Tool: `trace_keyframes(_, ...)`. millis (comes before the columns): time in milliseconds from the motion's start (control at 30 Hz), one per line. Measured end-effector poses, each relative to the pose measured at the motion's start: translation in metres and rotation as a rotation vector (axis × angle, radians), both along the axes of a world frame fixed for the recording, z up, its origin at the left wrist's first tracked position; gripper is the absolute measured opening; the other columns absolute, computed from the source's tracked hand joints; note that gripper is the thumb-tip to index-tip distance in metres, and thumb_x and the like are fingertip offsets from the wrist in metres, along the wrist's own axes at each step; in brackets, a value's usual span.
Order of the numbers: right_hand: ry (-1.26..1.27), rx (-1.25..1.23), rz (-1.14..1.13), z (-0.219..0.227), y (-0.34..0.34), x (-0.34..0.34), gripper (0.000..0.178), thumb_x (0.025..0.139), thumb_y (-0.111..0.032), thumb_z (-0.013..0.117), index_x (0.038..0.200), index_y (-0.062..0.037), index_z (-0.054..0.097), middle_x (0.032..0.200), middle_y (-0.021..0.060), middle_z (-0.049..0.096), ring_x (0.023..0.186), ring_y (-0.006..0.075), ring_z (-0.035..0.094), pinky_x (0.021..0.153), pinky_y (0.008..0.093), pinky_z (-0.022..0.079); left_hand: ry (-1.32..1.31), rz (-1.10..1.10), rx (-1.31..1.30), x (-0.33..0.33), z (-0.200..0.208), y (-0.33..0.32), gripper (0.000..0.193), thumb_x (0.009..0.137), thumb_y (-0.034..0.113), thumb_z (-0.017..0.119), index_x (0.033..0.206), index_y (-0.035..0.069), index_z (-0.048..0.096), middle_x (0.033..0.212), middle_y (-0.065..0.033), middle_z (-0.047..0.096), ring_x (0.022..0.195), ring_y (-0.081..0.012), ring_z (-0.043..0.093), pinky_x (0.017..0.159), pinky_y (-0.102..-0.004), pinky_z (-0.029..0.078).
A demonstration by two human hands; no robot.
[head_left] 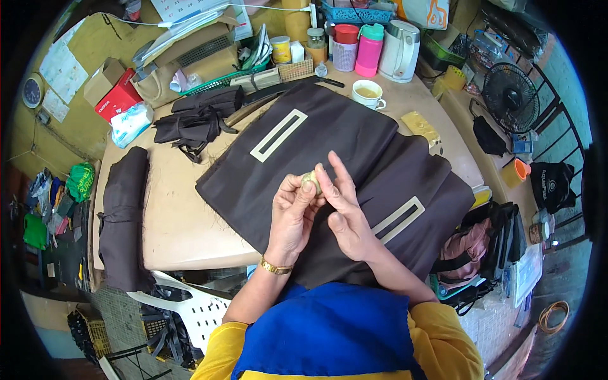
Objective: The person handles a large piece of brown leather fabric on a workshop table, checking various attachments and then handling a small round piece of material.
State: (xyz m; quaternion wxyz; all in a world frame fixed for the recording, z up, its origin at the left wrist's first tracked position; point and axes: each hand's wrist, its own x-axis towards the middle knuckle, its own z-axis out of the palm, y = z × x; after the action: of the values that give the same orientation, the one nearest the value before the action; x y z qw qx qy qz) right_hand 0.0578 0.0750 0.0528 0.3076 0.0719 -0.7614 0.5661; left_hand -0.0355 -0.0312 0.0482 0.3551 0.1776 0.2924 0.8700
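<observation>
My left hand (291,215) pinches a small, pale yellowish, rounded lump (310,182) between thumb and fingers; its exact kind does not show. Close against it is my right hand (345,218), fingers stretched and thumb apart, with a fingertip at the lump's right side. Both hands are over dark brown cloth (329,136) spread across the table. On the cloth lies a pale rectangular frame strip (278,135) with a long slot. A second slotted strip (399,220) lies to the right, partly hidden behind my right hand.
A rolled dark cloth (123,215) lies along the table's left side, with folded dark pieces (196,120) farther back. A white cup of drink (368,94) stands beyond the cloth, near a pink bottle (369,50) and a white kettle (399,52). A white chair (196,310) is below the table edge.
</observation>
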Motion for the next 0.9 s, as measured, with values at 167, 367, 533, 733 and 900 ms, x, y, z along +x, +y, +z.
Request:
trace_keyframes(167, -0.014, -0.716, 0.375, -0.013, 0.002, -0.003, 0.077, 0.101, -0.061, 0.023, 0.145, -0.0005, 0.042, 0.162, 0.0114, 0.017, 0.145, 0.0224, 0.023, 0.116, 0.0348, 0.019, -0.205, -0.162, 0.072, 0.005, 0.0, 0.002, 0.019, 0.098, 0.024, 0.06, 0.102, 0.005, 0.061, 0.097, -0.007, 0.069, 0.082, -0.0124, 0.067, 0.075, -0.0246, 0.058)
trace_keyframes(367, 0.017, -1.201, 0.695, -0.007, 0.016, 0.002, 0.102, 0.091, -0.079, 0.016, 0.139, 0.0052, 0.048, 0.156, 0.0092, 0.032, 0.129, 0.0189, 0.04, 0.108, 0.0295, 0.028, -0.317, -0.31, 0.121, 0.007, -0.004, 0.003, 0.028, 0.101, 0.028, 0.054, 0.108, 0.002, 0.062, 0.097, -0.0095, 0.069, 0.082, -0.016, 0.068, 0.076, -0.0275, 0.058)
trace_keyframes(533, 0.047, -1.265, 0.718, -0.004, 0.017, 0.002, 0.1, 0.09, -0.08, 0.018, 0.119, 0.0051, 0.059, 0.154, 0.0148, 0.033, 0.13, 0.0209, 0.037, 0.109, 0.0334, 0.027, -0.259, -0.31, 0.076, 0.009, -0.005, 0.004, 0.027, 0.101, 0.027, 0.055, 0.105, 0.002, 0.062, 0.096, -0.0095, 0.068, 0.08, -0.0156, 0.068, 0.076, -0.0263, 0.058)
trace_keyframes(733, 0.04, -1.14, 0.583, 0.002, 0.014, 0.004, 0.087, 0.089, -0.081, 0.018, 0.099, -0.0029, 0.056, 0.152, 0.018, 0.032, 0.137, 0.0238, 0.03, 0.113, 0.0373, 0.022, -0.086, -0.243, 0.064, 0.01, -0.008, 0.002, 0.021, 0.099, 0.024, 0.059, 0.102, 0.004, 0.061, 0.097, -0.0073, 0.067, 0.083, -0.0132, 0.066, 0.077, -0.0247, 0.057)
trace_keyframes(900, 0.013, -0.963, 0.426, 0.0, 0.019, 0.005, 0.081, 0.088, -0.081, 0.026, 0.093, -0.0045, 0.052, 0.152, 0.0202, 0.03, 0.143, 0.0278, 0.024, 0.116, 0.0406, 0.018, 0.051, -0.058, -0.019, 0.008, 0.003, -0.002, 0.018, 0.097, 0.022, 0.062, 0.1, 0.004, 0.06, 0.098, -0.0062, 0.067, 0.084, -0.0123, 0.066, 0.077, -0.0248, 0.056)
